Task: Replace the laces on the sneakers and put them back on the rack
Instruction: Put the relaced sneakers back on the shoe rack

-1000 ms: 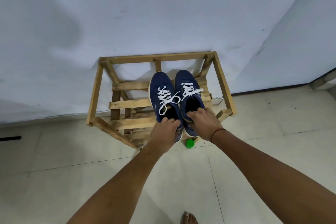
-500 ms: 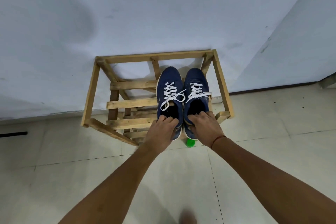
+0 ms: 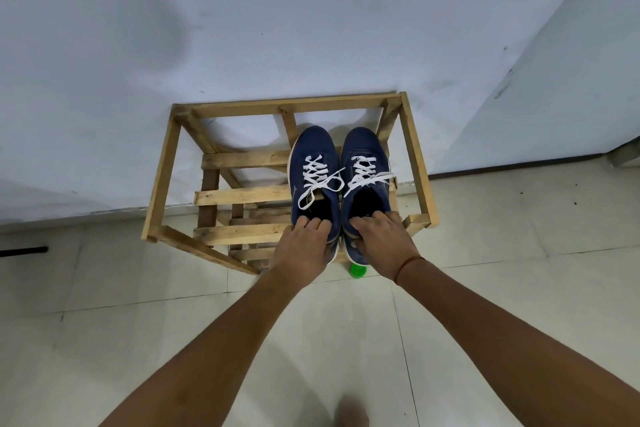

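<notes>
Looks like a home, prob. an entry corner: rough wood shoe rack (image 3: 166, 166) at 12 o'clock w/ blue sneakers (image 3: 315, 156) on it, backed vs. a plain pale painted wall (image 3: 242, 28); pale tiled floor (image 3: 104, 340) from 3 to 9; dark baseboard (image 3: 502, 168) at 2; blurred bare foot (image 3: 349, 412) at 6.

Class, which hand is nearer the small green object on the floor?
Right: the right hand, on one sneaker, sits just right of the green object; the left hand lies farther left.
</notes>
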